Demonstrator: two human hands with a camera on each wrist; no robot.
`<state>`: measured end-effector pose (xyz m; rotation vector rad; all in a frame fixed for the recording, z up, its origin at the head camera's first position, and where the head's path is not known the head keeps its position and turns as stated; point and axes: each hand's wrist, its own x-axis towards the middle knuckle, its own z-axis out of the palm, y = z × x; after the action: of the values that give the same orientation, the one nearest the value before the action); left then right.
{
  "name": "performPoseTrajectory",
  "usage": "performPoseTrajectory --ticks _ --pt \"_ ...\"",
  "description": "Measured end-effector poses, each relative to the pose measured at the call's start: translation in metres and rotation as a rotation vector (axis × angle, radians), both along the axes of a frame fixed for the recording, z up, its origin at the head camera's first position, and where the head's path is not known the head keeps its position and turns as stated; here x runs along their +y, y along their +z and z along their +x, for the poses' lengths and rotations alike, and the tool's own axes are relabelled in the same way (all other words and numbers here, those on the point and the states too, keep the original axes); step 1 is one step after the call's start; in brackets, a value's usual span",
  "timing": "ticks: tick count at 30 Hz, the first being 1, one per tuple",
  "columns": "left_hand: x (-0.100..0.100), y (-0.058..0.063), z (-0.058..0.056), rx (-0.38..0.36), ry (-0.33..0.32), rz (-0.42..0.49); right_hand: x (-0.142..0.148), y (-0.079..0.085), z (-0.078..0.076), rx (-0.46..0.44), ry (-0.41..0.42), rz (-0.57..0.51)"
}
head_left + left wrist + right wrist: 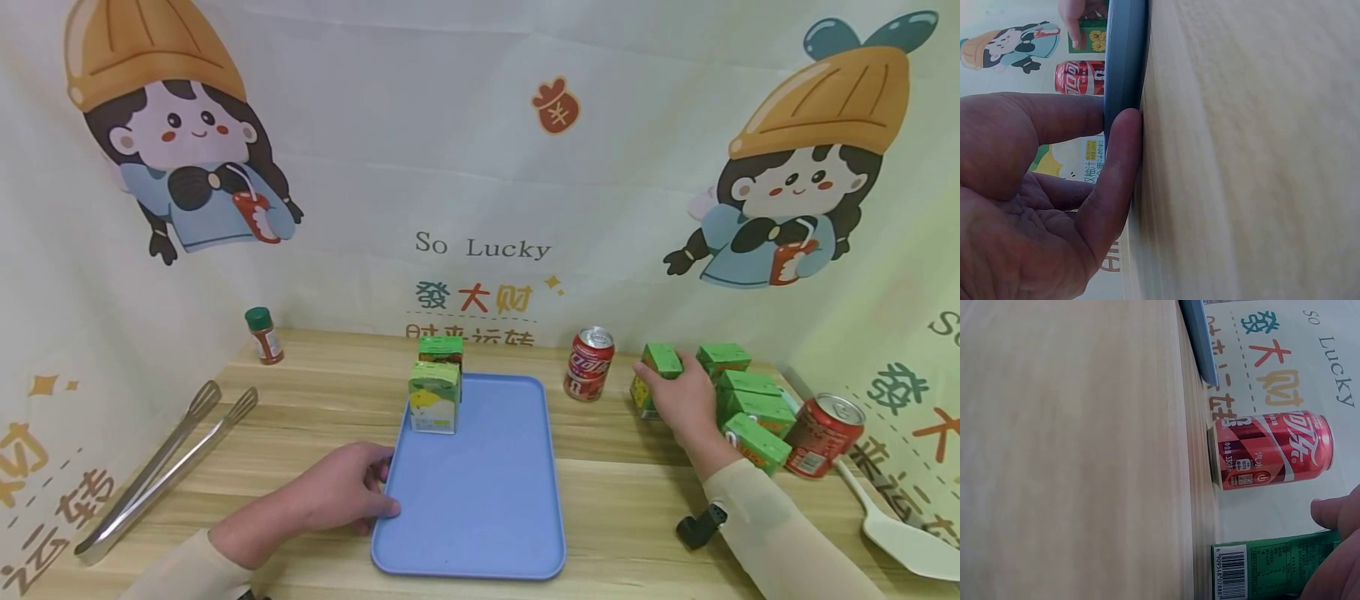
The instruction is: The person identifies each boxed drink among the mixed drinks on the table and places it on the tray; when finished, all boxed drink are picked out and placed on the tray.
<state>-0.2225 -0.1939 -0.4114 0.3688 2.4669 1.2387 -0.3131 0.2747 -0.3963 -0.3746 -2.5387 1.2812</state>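
My left hand point(333, 492) grips the left edge of a blue tray point(480, 500); in the left wrist view the thumb and fingers lie on either side of the tray's rim point(1127, 56). A pale green juice carton point(433, 408) and a darker green one point(441, 348) behind it stand at the tray's far left corner. To the right of the tray, my right hand point(686, 400) holds a green drink carton point(662, 358) by its sides. The carton's barcode side point(1260, 569) shows in the right wrist view, with its base near the table.
Several more green cartons point(753, 396) cluster right of my right hand, beside a red can point(823, 437) and a white spatula point(911, 537). Another red can point(588, 367) stands behind the tray's right side. Metal tongs point(165, 475) and a spice jar point(265, 337) are at left.
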Motion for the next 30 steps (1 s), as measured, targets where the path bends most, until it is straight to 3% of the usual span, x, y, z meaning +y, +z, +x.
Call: performPoseTrajectory --ticks 13,22,30 --pt "-0.0018 -0.0012 -0.0007 0.011 -0.025 0.018 -0.0027 -0.0004 0.0016 0.01 0.028 -0.008" --pt "-0.0007 -0.0005 0.0012 0.012 -0.008 0.015 -0.0035 -0.0012 0.0033 0.035 0.041 -0.038" --pt "-0.0012 -0.0007 0.0014 0.019 -0.008 0.016 -0.0061 0.007 0.008 -0.011 0.089 -0.072"
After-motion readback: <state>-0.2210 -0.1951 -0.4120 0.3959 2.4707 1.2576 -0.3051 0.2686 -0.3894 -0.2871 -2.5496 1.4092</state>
